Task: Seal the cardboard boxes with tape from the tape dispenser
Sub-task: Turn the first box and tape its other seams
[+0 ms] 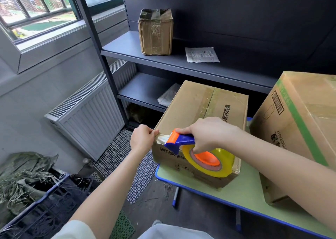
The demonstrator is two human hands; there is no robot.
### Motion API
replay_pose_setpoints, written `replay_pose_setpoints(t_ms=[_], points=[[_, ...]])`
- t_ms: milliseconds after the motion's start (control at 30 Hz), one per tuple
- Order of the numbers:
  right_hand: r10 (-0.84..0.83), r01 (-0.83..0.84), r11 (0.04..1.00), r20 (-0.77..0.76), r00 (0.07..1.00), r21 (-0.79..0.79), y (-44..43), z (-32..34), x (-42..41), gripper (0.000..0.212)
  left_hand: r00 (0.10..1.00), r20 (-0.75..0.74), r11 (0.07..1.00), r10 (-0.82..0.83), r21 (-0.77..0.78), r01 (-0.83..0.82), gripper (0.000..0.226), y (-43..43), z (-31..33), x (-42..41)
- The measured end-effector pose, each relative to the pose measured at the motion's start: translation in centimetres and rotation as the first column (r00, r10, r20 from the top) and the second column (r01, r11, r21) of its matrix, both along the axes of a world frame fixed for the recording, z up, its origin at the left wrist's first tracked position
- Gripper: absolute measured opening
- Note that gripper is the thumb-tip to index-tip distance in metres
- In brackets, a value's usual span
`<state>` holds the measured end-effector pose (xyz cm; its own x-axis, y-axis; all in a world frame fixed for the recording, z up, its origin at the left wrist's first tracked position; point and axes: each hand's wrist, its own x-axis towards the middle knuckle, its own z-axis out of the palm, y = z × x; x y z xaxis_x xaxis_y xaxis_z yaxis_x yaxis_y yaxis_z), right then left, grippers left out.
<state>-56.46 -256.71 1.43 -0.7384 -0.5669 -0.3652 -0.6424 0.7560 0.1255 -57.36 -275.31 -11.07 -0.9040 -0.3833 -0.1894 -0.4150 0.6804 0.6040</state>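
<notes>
My right hand [205, 133] grips the tape dispenser [179, 141] by the handle, fingers curled round it. The fingertips run down behind the frame, so I can't see them. The dispenser's orange-and-blue head sits at the top near edge of the box [200, 102], just left of that hand. The yellow tape roll [209, 163] hangs right under the hand, against the box's near face, covering part of the print there.

My left hand [143, 138] is at the box's near-left top corner, thumb and fingers pinching the tape end [161, 139] onto the edge. A short strip runs between the two hands. It's clear tape, so its edges are hard to make out.

The box stands on the desk [236, 191], under both hands. Its top seam already has tape over it. A bigger box [300, 129] sits just right of my right forearm, cut off by the frame edge, and the forearm hides its lower corner. Beyond the hands, a small box [155, 32] stands on a shelf [123, 49], wrapped in tape, with a white packet [201, 55] near it, print unreadable.
</notes>
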Motion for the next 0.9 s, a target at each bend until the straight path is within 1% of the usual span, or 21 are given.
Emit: replay_pose_setpoints(t_ms=[100, 233, 400, 500, 767, 900], points=[[-0.02, 0.02, 1.0, 0.045, 0.999, -0.001, -0.8, 0.2, -0.9, 0.073, 1.0, 0.006, 1.0, -0.012, 0.017, 0.012, 0.03, -0.6, 0.2, -1.2], [-0.03, 0.029, 1.0, 0.119, 0.992, 0.008, -0.1, 0.9, -1.3, 0.075, 1.0, -0.007, 1.0, -0.016, 0.008, 0.016, 0.03, -0.8, 0.0, -1.3], [-0.006, 0.005, 1.0, 0.106, 0.994, 0.01, 0.8, 0.7, -1.2, 0.077, 1.0, -0.003, 1.0, 0.0, 0.025, 0.0, 0.027, -0.5, 0.3, -1.1], [-0.013, 0.008, 0.999, 0.111, 0.994, 0.047, 3.2, 1.3, -1.3, 0.079, 1.0, -0.013, 1.0, 0.012, 0.02, -0.012, 0.026, -0.4, 0.5, -0.9], [-0.048, 0.036, 0.998, 0.207, 0.977, 0.059, 9.2, 2.1, -0.9, 0.08, 0.998, -0.021, 0.998, 0.055, 0.02, -0.055, 0.027, 0.0, 0.5, -1.1], [-0.053, 0.049, 0.999, 0.231, 0.971, 0.022, 11.3, 1.4, -0.6, 0.077, 0.998, -0.024, 0.998, 0.055, -0.038, -0.055, 0.029, 0.6, 0.3, -1.1]])
